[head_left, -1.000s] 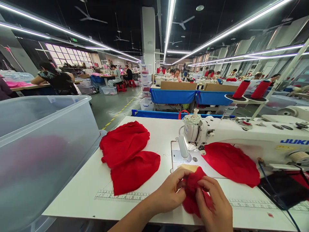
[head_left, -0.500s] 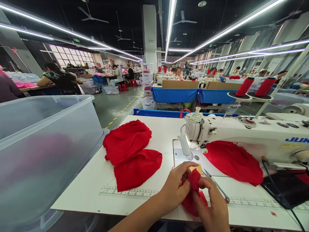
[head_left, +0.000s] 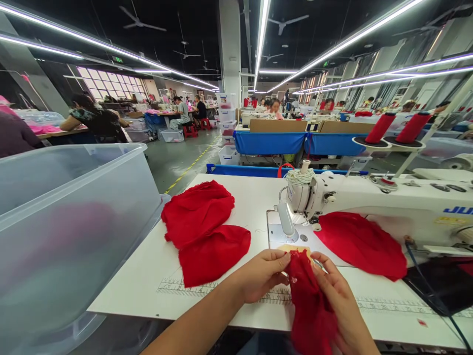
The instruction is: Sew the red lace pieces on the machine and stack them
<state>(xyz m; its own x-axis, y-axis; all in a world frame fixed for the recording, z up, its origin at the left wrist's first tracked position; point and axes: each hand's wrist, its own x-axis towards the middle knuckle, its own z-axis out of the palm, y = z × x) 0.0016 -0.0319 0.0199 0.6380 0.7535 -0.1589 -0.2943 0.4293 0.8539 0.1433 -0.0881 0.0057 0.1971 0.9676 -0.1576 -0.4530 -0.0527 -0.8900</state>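
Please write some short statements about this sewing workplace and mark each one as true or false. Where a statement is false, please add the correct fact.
1. The left hand and the right hand both hold a red fabric piece in front of the sewing machine. True.
2. The sewing machine is black. False: it is white.
3. A pile of red pieces lies on the white table, between the clear bin and the machine. True.
4. The clear bin is to the right of the machine. False: it is on the left side.
5. Two red thread cones stand behind the machine. True.

Both hands [head_left: 295, 281] pinch red fabric [head_left: 308, 301] before sewing machine [head_left: 369, 202].
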